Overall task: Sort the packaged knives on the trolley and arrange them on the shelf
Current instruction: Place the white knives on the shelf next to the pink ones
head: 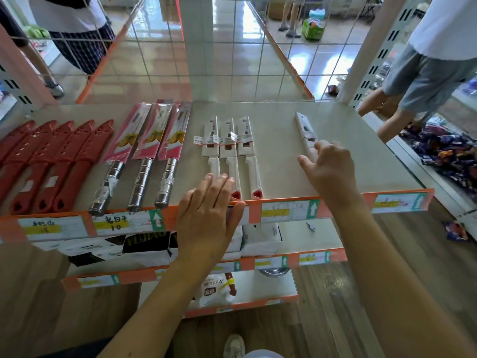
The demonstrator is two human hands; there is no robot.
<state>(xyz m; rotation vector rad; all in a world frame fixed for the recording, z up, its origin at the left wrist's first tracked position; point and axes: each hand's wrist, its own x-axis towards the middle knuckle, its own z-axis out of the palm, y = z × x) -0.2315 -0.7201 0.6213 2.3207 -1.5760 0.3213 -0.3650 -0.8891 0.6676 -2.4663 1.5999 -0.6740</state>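
Shelving of pale board (284,125) fills the middle of the view, and the packaged knives are laid on its top level in groups, handles toward the front edge. At the far left a row of red knives (51,161) in red sheaths is seen. Beside it lie three pink-packed knives (152,140) with steel handles, and then three white knives (228,146) are set close together and parallel. The trolley is not shown.

The left hand (206,210) is laid flat over the front edge of the shelf. Its fingers are straight and released, and the fingertips rest on the handle end of the leftmost white knife. The right hand (330,166) is placed further back and to the right, with its fingers curled down onto a lone white knife (304,130), which is held at its handle end. Whether that knife is lifted off the board cannot be told.

The lone white knife is kept well apart from the row of three, to their right, with bare shelf between. Its long axis runs front to back like theirs, though the tip is tilted a little to the left. The matching row therefore lies to the left of the right hand, which is the nearer one. A sideways shift and a slight straightening would seem to be needed.
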